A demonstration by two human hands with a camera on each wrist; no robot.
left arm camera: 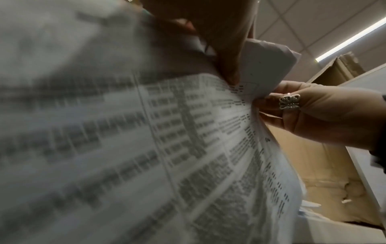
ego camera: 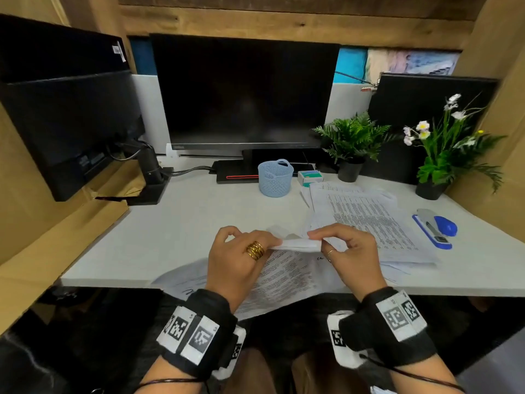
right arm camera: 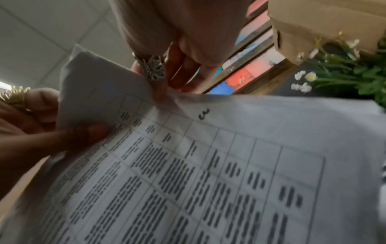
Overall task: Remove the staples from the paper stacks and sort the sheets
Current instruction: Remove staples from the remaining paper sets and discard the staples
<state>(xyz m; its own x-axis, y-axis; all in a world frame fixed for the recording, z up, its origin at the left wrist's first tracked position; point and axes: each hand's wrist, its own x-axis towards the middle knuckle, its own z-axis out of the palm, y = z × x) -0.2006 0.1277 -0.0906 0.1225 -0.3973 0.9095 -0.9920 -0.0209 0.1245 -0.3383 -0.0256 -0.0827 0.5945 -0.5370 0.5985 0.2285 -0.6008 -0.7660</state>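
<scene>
A white desk [ego camera: 199, 217] is seen from above, with two hands raised just over its near edge; a stapled paper stack [ego camera: 287, 275] printed with tables is held between them, its far corner folded up and its near part drooping past the desk edge toward the lap; the folded corner is pinched by the left hand [ego camera: 237, 260], on which a coiled gold ring [ego camera: 255, 250] is worn, the thumb being pressed against the paper's underside in the right wrist view; the same corner is pinched from the other side by the right hand [ego camera: 350, 251], fingertips curled onto the top edge, a silver ring [left arm camera: 289, 102] being visible in the left wrist view; a handwritten "3" [right arm camera: 204, 113] is marked near the sheet's top edge; no staple can be made out in the blurred close views; a second pile of printed sheets [ego camera: 369, 220] is spread on the desk to the right, just behind the right hand; a blue stapler [ego camera: 436, 227] is laid beside that pile, further right; a pale blue basket [ego camera: 275, 177] and a small box [ego camera: 310, 177] are placed behind the papers, in front of a dark monitor [ego camera: 244, 92]; two potted plants [ego camera: 353, 143] are set at the back right, one with white flowers [ego camera: 451, 143]; a second monitor [ego camera: 68, 118] is mounted on the left.
</scene>
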